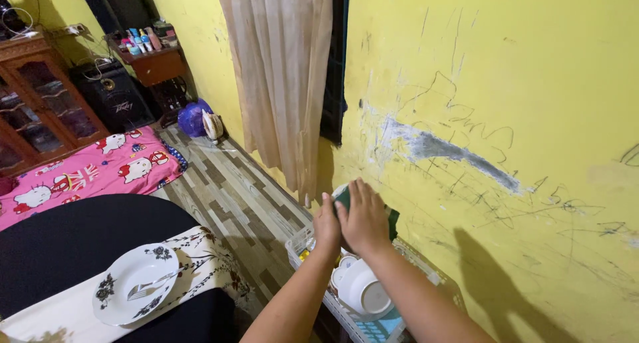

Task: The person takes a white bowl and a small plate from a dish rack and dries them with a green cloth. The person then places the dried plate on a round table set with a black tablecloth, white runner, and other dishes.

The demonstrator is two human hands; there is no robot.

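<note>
Both my hands reach out over a white plastic basket [298,244] by the yellow wall. My left hand [327,224] and my right hand [364,218] are pressed together around a dark green object [343,195] with a pale rim; most of it is hidden behind my fingers. Below my hands, white bowls [363,291] lie stacked in the basket. On the dark round table at the lower left, a white plate with a dark floral rim [135,282] carries a fork [148,288].
A patterned runner [200,256] lies across the dark round table [73,236]. A beige curtain [279,76] hangs on the wall. A pink cartoon mattress [86,170], a wooden cabinet [33,103], a speaker [113,96] and a small fan [213,125] stand farther back on the striped floor.
</note>
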